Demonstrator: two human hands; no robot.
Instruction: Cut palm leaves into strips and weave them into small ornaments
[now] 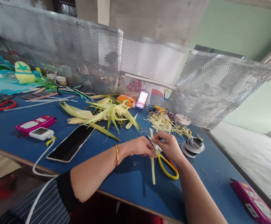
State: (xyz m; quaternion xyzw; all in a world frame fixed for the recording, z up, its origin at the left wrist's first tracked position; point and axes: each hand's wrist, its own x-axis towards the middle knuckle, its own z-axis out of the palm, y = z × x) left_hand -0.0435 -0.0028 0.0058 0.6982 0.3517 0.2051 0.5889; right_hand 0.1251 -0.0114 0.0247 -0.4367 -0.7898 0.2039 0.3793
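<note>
Both of my hands meet over the front of the blue table, around a narrow pale-green corn husk strip (153, 172). My left hand (142, 146), with a gold bangle at the wrist, is closed on the strip, whose lower end hangs below the fingers. Thumb and forefinger of my right hand (169, 145) pinch the same strip just above. Scissors (170, 172) with yellow and red handles sit beneath the hands; their blades are partly hidden. Beyond the hands lies a heap of corn husks (109, 113). Husk shreds (164, 122) are piled farther right.
Right of my hands stands a spool of black-and-white cord (192, 147). A phone (71, 143) and a magenta power strip (36, 124) with a white cable lie left. Another magenta power strip (256, 200) is at front right. A perforated metal screen (149, 59) closes the back.
</note>
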